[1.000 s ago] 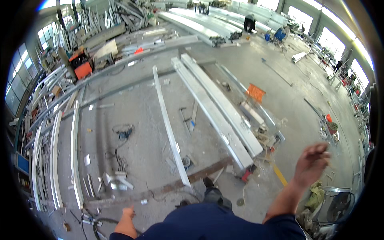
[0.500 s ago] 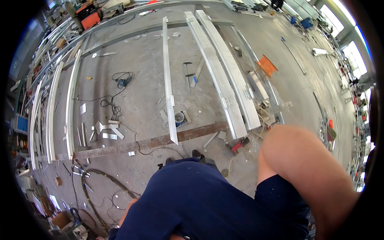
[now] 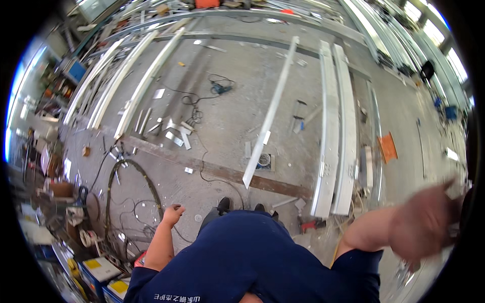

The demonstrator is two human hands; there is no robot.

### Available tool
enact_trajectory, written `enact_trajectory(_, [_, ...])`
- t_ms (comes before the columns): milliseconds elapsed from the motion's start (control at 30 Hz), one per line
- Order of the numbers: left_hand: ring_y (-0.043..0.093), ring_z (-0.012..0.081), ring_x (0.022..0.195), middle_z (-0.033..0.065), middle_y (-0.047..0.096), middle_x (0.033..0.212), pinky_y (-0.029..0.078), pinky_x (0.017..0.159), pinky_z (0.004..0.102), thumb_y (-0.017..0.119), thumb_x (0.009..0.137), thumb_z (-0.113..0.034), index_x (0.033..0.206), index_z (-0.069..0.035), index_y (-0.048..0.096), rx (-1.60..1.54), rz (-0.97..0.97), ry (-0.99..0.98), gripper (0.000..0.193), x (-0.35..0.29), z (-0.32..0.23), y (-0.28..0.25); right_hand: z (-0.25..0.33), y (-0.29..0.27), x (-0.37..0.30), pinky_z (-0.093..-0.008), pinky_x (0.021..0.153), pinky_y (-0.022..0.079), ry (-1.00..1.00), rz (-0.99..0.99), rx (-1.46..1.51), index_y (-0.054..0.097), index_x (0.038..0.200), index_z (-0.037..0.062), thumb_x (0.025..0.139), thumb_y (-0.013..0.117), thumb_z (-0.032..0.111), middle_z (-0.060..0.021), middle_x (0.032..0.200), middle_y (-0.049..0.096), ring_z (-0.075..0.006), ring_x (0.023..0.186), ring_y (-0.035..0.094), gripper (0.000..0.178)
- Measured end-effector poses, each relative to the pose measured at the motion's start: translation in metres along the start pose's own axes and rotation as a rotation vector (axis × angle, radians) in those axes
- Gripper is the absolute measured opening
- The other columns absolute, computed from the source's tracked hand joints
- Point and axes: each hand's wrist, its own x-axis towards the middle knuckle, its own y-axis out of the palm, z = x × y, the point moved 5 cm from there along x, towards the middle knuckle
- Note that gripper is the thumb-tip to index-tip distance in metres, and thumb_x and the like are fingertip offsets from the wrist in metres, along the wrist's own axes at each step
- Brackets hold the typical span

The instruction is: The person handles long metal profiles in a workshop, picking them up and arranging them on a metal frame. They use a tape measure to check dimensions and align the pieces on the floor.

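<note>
My left hand (image 3: 173,214) hangs at my left side, fingers loosely bent and a little apart, with nothing visible in it. It is above the floor, near a dark thick cable loop (image 3: 113,187). My right hand (image 3: 422,222) is raised at the right, large and smeared by motion, so its fingers cannot be read; no held thing shows. In front of me a narrow pale metal bar (image 3: 275,108) slants across two beams. To its right lie two wider pale metal profiles (image 3: 329,126), side by side, with small brackets on them.
A rusty beam (image 3: 212,168) crosses the floor before my feet. Several long bars (image 3: 151,81) rest at the left. A corded power tool (image 3: 221,89), metal offcuts (image 3: 177,136), a clamp (image 3: 298,113), a red tool (image 3: 311,224) and an orange plate (image 3: 388,147) lie around.
My view has swung left, so the bars appear farther right. My left hand has come into sight. The right forearm has swung outward, and its hand now shows, blurred.
</note>
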Motion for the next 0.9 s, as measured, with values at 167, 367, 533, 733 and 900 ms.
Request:
enact_trajectory(167, [0.067, 0.0358, 0.089, 0.0266, 0.068, 0.087, 0.052, 0.079, 0.041, 0.071, 0.078, -0.04, 0.101, 0.005, 0.068, 0.244, -0.013, -0.092, 0.051, -0.062, 0.005, -0.008, -0.118, -0.01, -0.298, -0.0337, 0.095, 0.045, 1.402, 0.875, -0.186, 0.059, 0.122, 0.0017, 0.089, 0.063, 0.015, -0.0108, 0.113, 0.063, -0.0208, 0.105, 0.059, 0.035])
enact_trajectory(367, [0.068, 0.0372, 0.081, 0.0276, 0.068, 0.086, 0.053, 0.074, 0.0434, 0.07, 0.078, -0.048, 0.089, 0.011, 0.068, 0.33, -0.292, -0.49, 0.06, -0.151, 0.132, -0.032, 0.039, -0.121, -0.559, -0.039, 0.086, 0.052, 1.685, 2.4, 0.073, 0.057, 0.129, 0.0046, 0.079, 0.071, 0.047, -0.0157, 0.119, 0.065, -0.03, 0.104, 0.064, 0.068])
enact_trajectory(533, [0.064, 0.0244, 0.057, 0.0139, 0.068, 0.076, 0.053, 0.055, 0.0373, 0.069, 0.085, -0.04, 0.087, 0.006, 0.067, 0.051, 0.098, -0.775, 0.047, -0.157, 0.161, -0.014, 0.079, -0.152, -0.588, -0.0375, 0.086, 0.051, 1.538, 2.234, 0.012, 0.06, 0.123, 0.0008, 0.079, 0.072, 0.042, -0.0205, 0.11, 0.067, -0.0307, 0.101, 0.066, 0.061])
enact_trajectory(733, [0.065, 0.0213, 0.058, 0.0125, 0.069, 0.078, 0.053, 0.056, 0.0344, 0.069, 0.083, -0.037, 0.092, 0.004, 0.069, -0.015, 0.173, -0.48, 0.042, -0.061, 0.182, -0.015, 0.029, -0.14, -0.566, -0.0317, 0.059, 0.054, 2.076, 1.428, -0.351, 0.064, 0.112, -0.0028, 0.084, 0.067, 0.024, -0.0113, 0.083, 0.07, -0.0194, 0.066, 0.067, 0.039])
enact_trajectory(900, [0.064, 0.02, 0.06, 0.013, 0.068, 0.076, 0.052, 0.055, 0.034, 0.069, 0.083, -0.035, 0.097, 0.005, 0.068, -0.216, 0.039, -0.27, 0.042, -0.001, 0.119, -0.063, 0.029, -0.105, -0.549, -0.0299, 0.053, 0.051, 2.142, 1.091, -0.349, 0.063, 0.104, -0.0048, 0.085, 0.063, 0.017, -0.0103, 0.08, 0.066, -0.0185, 0.061, 0.063, 0.029])
